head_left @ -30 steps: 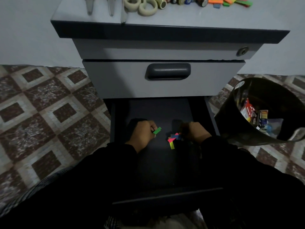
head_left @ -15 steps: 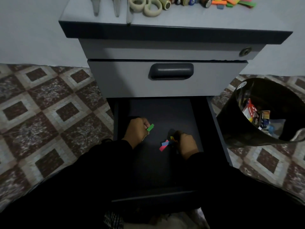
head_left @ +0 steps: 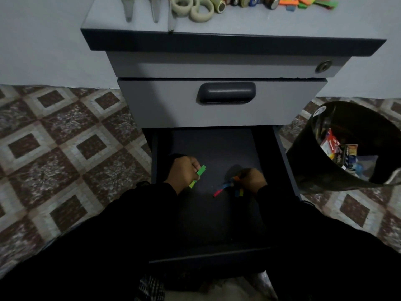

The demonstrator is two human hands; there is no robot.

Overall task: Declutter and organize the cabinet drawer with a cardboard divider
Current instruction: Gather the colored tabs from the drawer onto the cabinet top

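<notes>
Green strips (head_left: 198, 176) still gripped, left hand (head_left: 184, 170)

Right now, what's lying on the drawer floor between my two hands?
In the head view, only bare dark drawer floor lies between the left hand, holding green strips, and the right hand, gathering coloured strips.

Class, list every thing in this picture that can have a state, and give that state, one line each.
bottom drawer: pulled open
middle drawer: closed
left hand: grips green strips
right hand: gathers coloured strips
bin: open, holds packaging
tape rolls: lying on the cabinet top
</notes>
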